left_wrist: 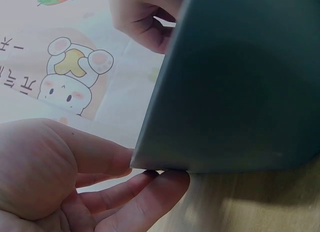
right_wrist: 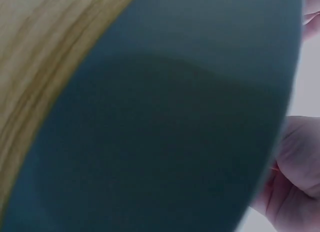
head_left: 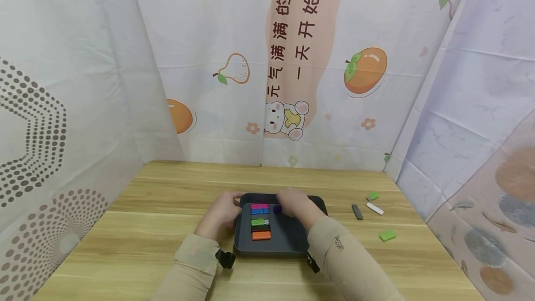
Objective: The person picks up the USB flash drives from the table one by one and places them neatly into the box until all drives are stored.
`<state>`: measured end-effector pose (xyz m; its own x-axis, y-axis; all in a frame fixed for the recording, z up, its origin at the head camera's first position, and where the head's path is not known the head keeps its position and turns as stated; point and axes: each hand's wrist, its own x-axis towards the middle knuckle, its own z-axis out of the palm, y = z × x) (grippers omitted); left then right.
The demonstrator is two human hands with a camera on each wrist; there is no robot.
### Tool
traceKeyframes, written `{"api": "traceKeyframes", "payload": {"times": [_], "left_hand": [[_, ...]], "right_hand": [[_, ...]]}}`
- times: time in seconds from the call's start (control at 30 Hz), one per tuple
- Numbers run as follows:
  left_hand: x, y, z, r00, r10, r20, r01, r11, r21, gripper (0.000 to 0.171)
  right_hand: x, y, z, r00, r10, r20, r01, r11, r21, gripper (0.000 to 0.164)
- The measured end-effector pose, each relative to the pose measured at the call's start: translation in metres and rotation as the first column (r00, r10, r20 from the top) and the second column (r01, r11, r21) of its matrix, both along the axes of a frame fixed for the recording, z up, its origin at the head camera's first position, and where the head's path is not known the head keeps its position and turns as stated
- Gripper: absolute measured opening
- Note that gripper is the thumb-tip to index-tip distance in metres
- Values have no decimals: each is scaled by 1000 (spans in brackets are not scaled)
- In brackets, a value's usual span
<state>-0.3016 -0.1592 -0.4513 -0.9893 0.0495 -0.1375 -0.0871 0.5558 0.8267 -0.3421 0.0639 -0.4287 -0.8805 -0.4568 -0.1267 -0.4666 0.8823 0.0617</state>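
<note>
A dark grey tray [head_left: 288,238] lies on the table in the head view. Along its left part runs a column of USB sticks, among them pink [head_left: 260,206], blue [head_left: 260,211], green [head_left: 257,222], black [head_left: 261,228] and orange [head_left: 261,235]. My left hand [head_left: 225,209] holds the tray's left side near the back; thumb and fingers pinch its rim in the left wrist view. Reaching inside the tray, my right hand [head_left: 294,202] pinches a dark blue USB stick [head_left: 277,209] right of the column. The tray wall partly hides that hand [right_wrist: 295,167] in the right wrist view.
On the wooden table [head_left: 167,208], right of the tray, lie a dark grey stick [head_left: 357,212], a white stick [head_left: 375,208], a green one with a metal end [head_left: 373,196] and another green one [head_left: 387,235]. Printed curtains [head_left: 209,106] hang behind and at both sides.
</note>
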Motion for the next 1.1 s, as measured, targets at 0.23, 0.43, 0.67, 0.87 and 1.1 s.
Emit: {"api": "traceKeyframes", "payload": {"times": [0.23,0.43,0.67,0.87,1.1], "left_hand": [[-1,-1,-2,1000,-6,-2,6,1000,-4,50],[-1,-1,-2,1000,-5,-2,5,1000,0,51],[0,-1,0,1000,-5,-3,5,1000,2,50],[1,-1,0,1000,-1,-4,1,1000,0,50],[1,0,0,1000,-2,-2,2,1000,2,50]], "right_hand": [[-5,-4,-7,999,-21,-42,21,1000,-8,18],[-6,-9,-12,994,-18,-108,18,1000,4,19],[-3,-15,-12,991,-10,-136,15,999,34,15],[-3,-15,-11,993,-24,-115,27,999,23,13],[-3,-6,-5,999,-39,-21,37,995,-91,18]]}}
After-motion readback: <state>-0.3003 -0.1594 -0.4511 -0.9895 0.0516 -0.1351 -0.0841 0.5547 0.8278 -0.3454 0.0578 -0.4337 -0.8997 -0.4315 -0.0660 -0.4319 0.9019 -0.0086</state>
